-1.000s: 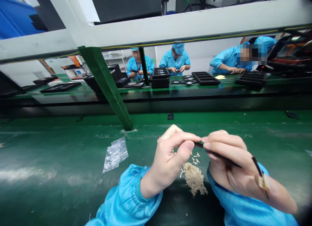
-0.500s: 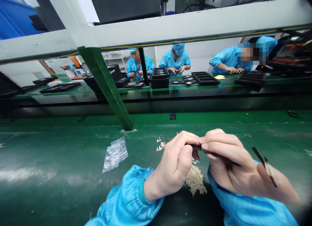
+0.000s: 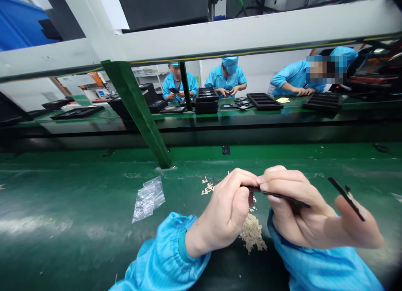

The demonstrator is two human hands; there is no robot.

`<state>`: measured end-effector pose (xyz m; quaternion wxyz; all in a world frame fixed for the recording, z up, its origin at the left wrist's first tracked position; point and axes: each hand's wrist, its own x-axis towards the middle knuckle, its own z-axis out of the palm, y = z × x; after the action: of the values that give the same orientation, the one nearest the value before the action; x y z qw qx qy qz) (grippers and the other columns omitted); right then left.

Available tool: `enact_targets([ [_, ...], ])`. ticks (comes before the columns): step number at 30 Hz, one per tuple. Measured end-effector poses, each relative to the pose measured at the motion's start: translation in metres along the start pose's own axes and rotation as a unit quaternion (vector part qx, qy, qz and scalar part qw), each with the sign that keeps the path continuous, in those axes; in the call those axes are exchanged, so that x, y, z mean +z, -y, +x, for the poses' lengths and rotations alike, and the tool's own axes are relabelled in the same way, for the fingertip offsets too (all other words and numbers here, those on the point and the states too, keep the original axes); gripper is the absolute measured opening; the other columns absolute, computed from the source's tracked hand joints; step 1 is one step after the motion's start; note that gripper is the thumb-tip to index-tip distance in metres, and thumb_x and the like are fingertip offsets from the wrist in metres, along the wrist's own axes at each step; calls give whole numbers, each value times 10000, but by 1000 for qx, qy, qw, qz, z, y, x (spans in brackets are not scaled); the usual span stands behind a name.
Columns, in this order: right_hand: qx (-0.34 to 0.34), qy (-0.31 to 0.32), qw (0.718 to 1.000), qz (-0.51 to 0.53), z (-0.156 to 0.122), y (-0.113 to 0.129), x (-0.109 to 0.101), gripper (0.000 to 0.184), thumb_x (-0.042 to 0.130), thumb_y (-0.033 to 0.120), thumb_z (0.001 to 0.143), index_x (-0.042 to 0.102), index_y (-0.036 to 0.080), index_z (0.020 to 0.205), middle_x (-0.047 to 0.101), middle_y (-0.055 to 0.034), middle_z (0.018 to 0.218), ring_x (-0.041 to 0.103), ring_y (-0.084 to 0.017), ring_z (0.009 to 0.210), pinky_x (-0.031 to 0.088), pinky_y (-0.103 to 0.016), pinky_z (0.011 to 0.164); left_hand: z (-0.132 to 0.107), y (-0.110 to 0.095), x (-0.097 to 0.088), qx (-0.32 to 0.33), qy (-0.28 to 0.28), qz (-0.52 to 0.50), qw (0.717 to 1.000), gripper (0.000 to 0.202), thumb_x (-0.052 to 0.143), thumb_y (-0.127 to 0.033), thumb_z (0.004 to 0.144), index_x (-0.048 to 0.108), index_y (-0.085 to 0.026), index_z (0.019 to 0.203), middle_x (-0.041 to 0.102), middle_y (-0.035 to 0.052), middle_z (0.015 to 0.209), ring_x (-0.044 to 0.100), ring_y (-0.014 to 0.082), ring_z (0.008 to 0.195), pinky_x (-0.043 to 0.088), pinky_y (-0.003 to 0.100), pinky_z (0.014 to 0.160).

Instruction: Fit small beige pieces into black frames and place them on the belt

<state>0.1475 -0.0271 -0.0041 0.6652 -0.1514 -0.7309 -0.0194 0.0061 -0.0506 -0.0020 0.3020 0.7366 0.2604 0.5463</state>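
My left hand (image 3: 224,209) pinches the near end of a thin black strip (image 3: 282,195) between thumb and fingertips. My right hand (image 3: 301,211) grips the same strip from the other side, fingertips touching those of the left. The strip's far end (image 3: 347,194) sticks out past my right thumb, at the right. Both hands hover over a pile of small tan pieces (image 3: 251,232) on the green conveyor belt (image 3: 78,207). Several loose tan pieces (image 3: 207,186) lie just beyond my left hand. Both sleeves are blue.
A crumpled clear plastic bag (image 3: 148,198) lies on the belt to the left. A green slanted post (image 3: 138,111) meets the belt ahead. A small dark part (image 3: 225,150) sits farther back. Across the line, three people in blue work beside black trays (image 3: 264,101).
My hands have shifted slightly, the left one dropping and closing tighter on the strip. The strip's far end has lifted and swung right. More loose tan pieces show beyond my left hand.
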Motion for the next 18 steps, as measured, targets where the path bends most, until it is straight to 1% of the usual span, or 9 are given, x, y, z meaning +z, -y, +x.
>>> enact_targets([
  [3,10,18,1000,14,3,-1,-2,413,541,42,822,513,312,1133,661,6,779,606,-187,697,507,-374,619,2,0,-1,3,2,8,1000,272,273,-294,965,511,-176,1023,529,47,941,509,112,702,451,291,690],
  [6,47,48,998,23,5,-1,-5,262,539,98,841,583,256,1045,650,-24,775,603,-192,703,506,-369,614,4,-1,-4,4,6,7,1000,294,275,-287,963,532,-160,1028,538,50,923,519,115,698,454,290,688],
  [9,72,43,996,30,4,0,-6,149,552,164,852,618,227,971,646,-49,805,606,-198,714,511,-380,640,4,-2,-6,3,11,-11,1000,317,279,-282,960,559,-150,1026,555,57,938,533,116,695,458,291,691],
  [11,77,42,995,39,2,0,-6,129,553,188,858,623,220,961,648,-57,820,606,-200,721,515,-381,649,4,-3,-8,0,12,-32,999,336,281,-297,957,578,-151,1017,568,57,932,544,121,692,458,301,704],
  [15,68,22,996,48,0,-2,-3,131,534,197,872,625,201,966,646,-64,827,604,-190,712,521,-364,636,3,-4,-9,-17,10,-74,997,372,294,-340,947,607,-145,993,584,47,843,563,139,677,455,319,711],
  [18,51,30,996,60,2,-4,-4,140,536,175,861,626,188,968,645,-67,831,611,-189,713,521,-359,633,4,-5,-9,-37,6,-106,994,391,298,-353,944,623,-140,989,600,57,854,576,144,666,463,315,685],
])
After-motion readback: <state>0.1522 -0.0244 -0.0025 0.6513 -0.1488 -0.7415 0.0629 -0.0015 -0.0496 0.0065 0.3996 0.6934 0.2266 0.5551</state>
